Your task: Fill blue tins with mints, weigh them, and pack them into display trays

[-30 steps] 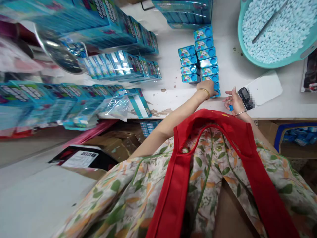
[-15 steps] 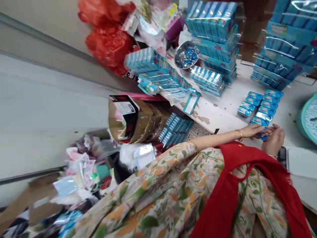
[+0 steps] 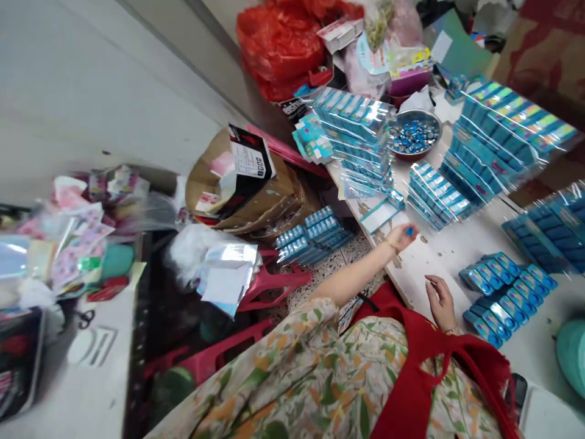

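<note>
And there's the left hand [image 3: 401, 239], reached out over the white desk [image 3: 448, 247], its grip closed on a small blue piece [image 3: 409, 231], pinched right at the fingertips! Just beside that hand, a flat blue card [image 3: 381, 216] with a pale panel lies near the desk's edge.

Over to the right hand [image 3: 441, 300]: the grip is open, fingers loosely bent, close to the near edge of the desk (whether it touches the top, I cannot tell from here). Near it, to its right, the blue tins [image 3: 514, 302] stand in 2 rows, packed side by side.

Look past the left hand and here's a metal bowl [image 3: 414, 157] filled with blue and silver bits, set between 2 stacks of film-wrapped goods, the left stack [image 3: 359, 134] and the far stack [image 3: 493, 143]. A lower pack [image 3: 439, 194] lies in front of the bowl, and another bundle [image 3: 551, 228] stands off to the right.

At the right edge of the view, a turquoise tub [image 3: 571, 350] pokes in, with part of a white scale [image 3: 548, 414] below it. Down on the floor, more blue packs [image 3: 311, 235] lie next to an open cardboard box [image 3: 272, 204]!
</note>
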### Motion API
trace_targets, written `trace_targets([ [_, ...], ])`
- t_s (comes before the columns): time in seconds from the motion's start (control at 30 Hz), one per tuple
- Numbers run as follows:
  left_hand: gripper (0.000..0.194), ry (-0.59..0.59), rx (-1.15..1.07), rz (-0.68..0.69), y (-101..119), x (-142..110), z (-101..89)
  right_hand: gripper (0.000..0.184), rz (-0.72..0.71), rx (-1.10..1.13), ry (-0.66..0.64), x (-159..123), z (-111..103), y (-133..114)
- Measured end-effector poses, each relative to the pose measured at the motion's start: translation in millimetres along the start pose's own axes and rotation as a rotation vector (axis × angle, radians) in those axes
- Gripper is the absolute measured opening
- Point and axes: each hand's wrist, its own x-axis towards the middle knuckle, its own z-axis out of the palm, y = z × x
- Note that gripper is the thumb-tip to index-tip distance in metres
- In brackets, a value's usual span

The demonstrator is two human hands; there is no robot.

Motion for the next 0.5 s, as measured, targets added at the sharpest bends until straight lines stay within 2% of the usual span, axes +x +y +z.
trace_targets([
  [0.07, 0.029, 0.027, -0.171, 0.131, 59.7, 40.1, -2.3, 0.043, 0.043, 0.017, -0.059, 12.5, 13.2, -7.4],
  [0.13, 0.028, 0.018, -0.338, 0.235, 103.0, 67.8, -3.2, 0.045, 0.070, 0.026, -0.127, 23.6, 27.0, -16.3],
  [0.17, 0.033, 0.009, -0.351, 0.256, 114.7, 73.4, -6.3, 0.046, 0.084, 0.025, -0.160, 28.6, 33.0, -20.7],
  [0.23, 0.045, -0.097, -0.273, 0.221, 116.9, 67.3, -23.4, 0.049, 0.119, 0.015, -0.223, 38.8, 40.7, -28.6],
  [0.3, 0.053, -0.288, -0.099, 0.093, 99.3, 46.2, -58.4, 0.050, 0.144, -0.010, -0.268, 53.9, 40.9, -37.6],
  [0.33, 0.056, -0.351, -0.009, 0.022, 87.9, 34.7, -82.1, 0.050, 0.140, -0.037, -0.268, 65.3, 38.3, -44.4],
  [0.37, 0.056, -0.363, 0.065, -0.015, 77.7, 25.0, -108.9, 0.048, 0.111, -0.080, -0.251, 80.1, 34.4, -54.0],
  [0.4, 0.053, -0.307, 0.128, -0.033, 70.5, 18.5, -137.8, 0.045, 0.050, -0.138, -0.217, 98.6, 30.0, -67.2],
  [0.47, 0.042, 0.005, 0.234, -0.023, 69.9, 18.4, -197.7, 0.038, -0.163, -0.286, -0.109, 145.6, 23.1, -106.5],
  [0.5, 0.036, 0.165, 0.255, 0.001, 77.1, 25.0, -227.1, 0.036, -0.303, -0.362, -0.048, 172.8, 22.1, -132.1],
])
